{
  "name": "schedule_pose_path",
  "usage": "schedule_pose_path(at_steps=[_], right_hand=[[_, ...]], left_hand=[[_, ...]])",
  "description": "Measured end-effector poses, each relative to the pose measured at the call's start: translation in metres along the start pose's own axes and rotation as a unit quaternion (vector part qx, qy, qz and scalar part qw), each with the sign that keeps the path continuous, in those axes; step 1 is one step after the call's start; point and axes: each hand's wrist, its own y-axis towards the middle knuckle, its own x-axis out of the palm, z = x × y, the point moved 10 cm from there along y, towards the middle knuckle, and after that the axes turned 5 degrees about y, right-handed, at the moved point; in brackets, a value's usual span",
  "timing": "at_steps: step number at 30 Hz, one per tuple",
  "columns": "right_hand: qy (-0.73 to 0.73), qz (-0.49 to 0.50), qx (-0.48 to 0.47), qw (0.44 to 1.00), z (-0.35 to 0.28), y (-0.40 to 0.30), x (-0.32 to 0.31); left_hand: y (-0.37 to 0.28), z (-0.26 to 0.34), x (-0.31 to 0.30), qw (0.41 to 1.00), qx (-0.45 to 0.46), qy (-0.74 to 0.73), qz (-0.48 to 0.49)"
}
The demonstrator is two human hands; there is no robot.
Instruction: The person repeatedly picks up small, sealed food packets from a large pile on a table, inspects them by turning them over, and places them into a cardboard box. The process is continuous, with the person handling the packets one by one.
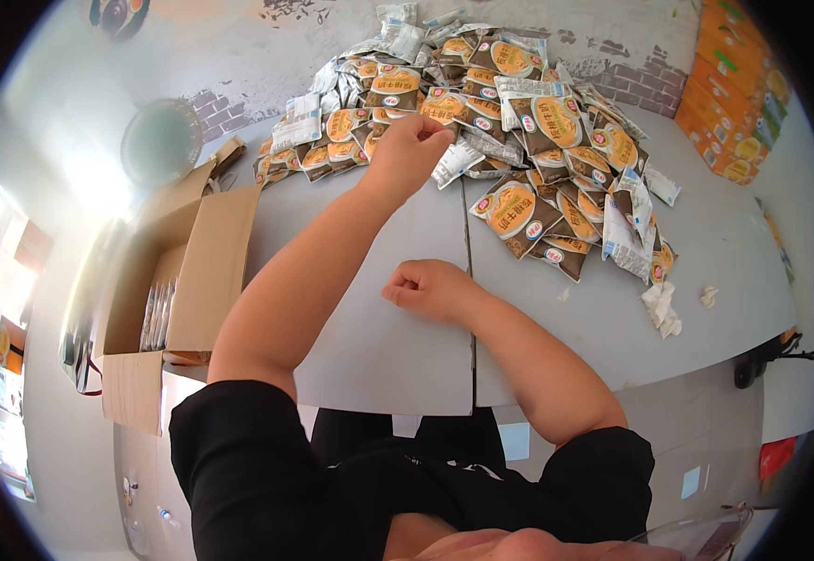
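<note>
My left hand [410, 156] is curled at the near edge of a large heap of brown and white milk pouches [551, 125] with orange pictures. Its thumb and fingertips come together in front of the pouches; whether they pinch one is not clear. Lower down, my right hand [431, 291] rests in a loose fist over the grey tabletop [386, 350], with nothing seen in it. To its upper right, several pouches [515, 210] lie at the heap's near side. An open cardboard box [214, 270] stands left of my left forearm, with flat pouches [158, 315] upright inside.
Orange printed cartons [733, 98] are stacked at the back right. Crumpled white tissues [661, 310] lie on the right part of the table. A seam [469, 245] runs across the tabletop between my hands' right side and the pouches. A wall stands behind the heap.
</note>
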Motion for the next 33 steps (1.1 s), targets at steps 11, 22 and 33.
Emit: schedule_pose_path(at_steps=[11, 22, 33], right_hand=[[-0.111, 0.011, -0.029, 0.993, -0.017, -0.004, -0.004], [-0.085, -0.003, 0.006, 0.996, -0.017, -0.007, -0.007], [0.508, 0.09, -0.014, 0.857, 0.025, 0.007, -0.046]], left_hand=[[0.071, -0.079, 0.119, 0.934, -0.288, -0.177, -0.116], [0.071, -0.074, 0.089, 0.909, -0.2, -0.36, 0.06], [-0.074, -0.062, -0.02, 0.895, -0.094, -0.413, 0.138]])
